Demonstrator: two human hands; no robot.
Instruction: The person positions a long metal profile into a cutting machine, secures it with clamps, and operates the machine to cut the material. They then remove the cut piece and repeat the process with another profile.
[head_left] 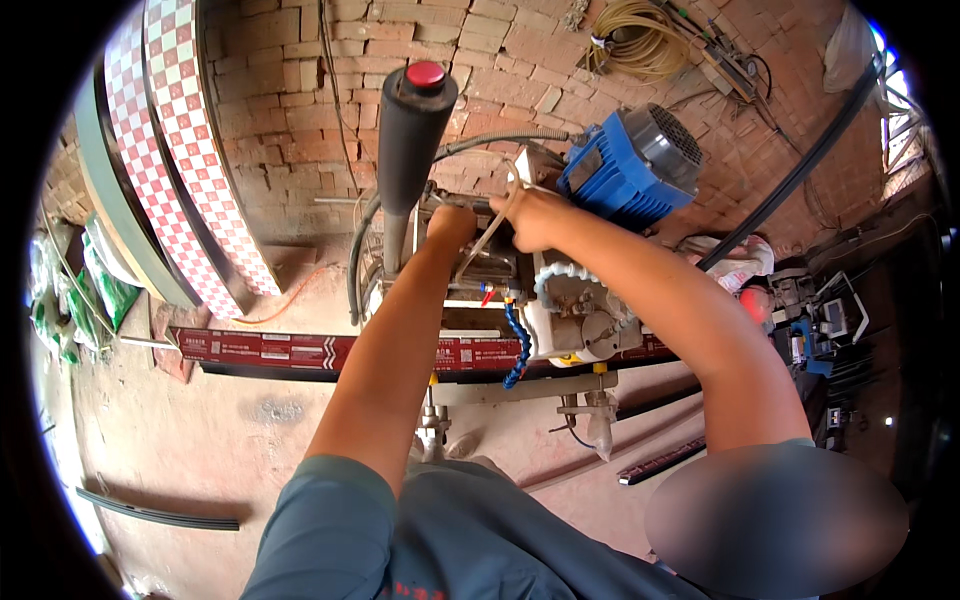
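Both my arms reach over a cutting machine with a blue finned motor (632, 172). My left hand (452, 225) is closed in a fist among the metal parts behind the black handle (412, 140), which has a red button on top. My right hand (535, 220) is closed beside a tan belt-like strip (490, 240) slanting down between my hands. What either hand grips is hidden. Nearer to me are a blue segmented hose (518, 350) and a small red valve lever (488, 297). A long profile in dark red printed film (270, 348) lies across the machine.
Checkered red-and-white panels (185, 150) lean at the left, against a brick wall (290, 110). A coiled yellowish hose (640, 45) hangs at the back. A black bar (800, 165) slants at the right. Dark strips (160, 512) lie on the floor at the left.
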